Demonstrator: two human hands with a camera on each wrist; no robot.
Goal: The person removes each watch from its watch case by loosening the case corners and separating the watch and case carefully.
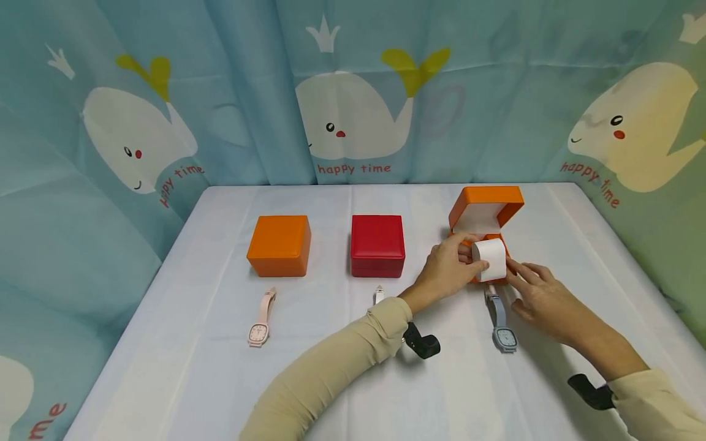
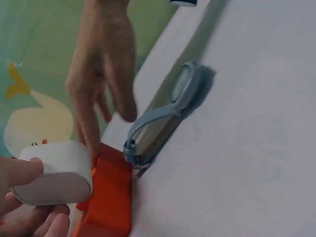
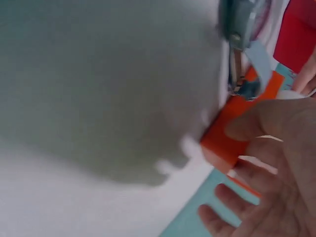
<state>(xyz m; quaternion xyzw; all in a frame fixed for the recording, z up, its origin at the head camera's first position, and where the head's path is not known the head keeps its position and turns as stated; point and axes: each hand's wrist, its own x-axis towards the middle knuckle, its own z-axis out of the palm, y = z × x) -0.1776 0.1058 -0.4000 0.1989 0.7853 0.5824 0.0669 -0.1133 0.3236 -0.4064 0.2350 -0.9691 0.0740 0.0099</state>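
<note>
My left hand (image 1: 448, 268) pinches a white watch cushion (image 1: 491, 260) between thumb and fingers, over the base of an open orange watch box (image 1: 493, 195). In the left wrist view the cushion (image 2: 59, 168) appears smooth and rounded, next to the orange box wall (image 2: 112, 192). At the box's right side is my right hand (image 1: 543, 303), its fingers loosely extended with the fingertips at the wall. The right wrist view shows the hand (image 3: 281, 158) with fingers spread by the orange box (image 3: 224, 138). A blue-grey watch (image 1: 501, 324) lies just in front of the box.
To the left stand a closed red box (image 1: 377, 245) and a closed orange box (image 1: 278, 245). A pink watch (image 1: 260, 324) lies before the orange one. A white watch strap (image 1: 379, 294) shows partly behind the left sleeve (image 1: 331, 361). A whale-patterned curtain (image 1: 237, 92) borders the white table (image 1: 193, 367).
</note>
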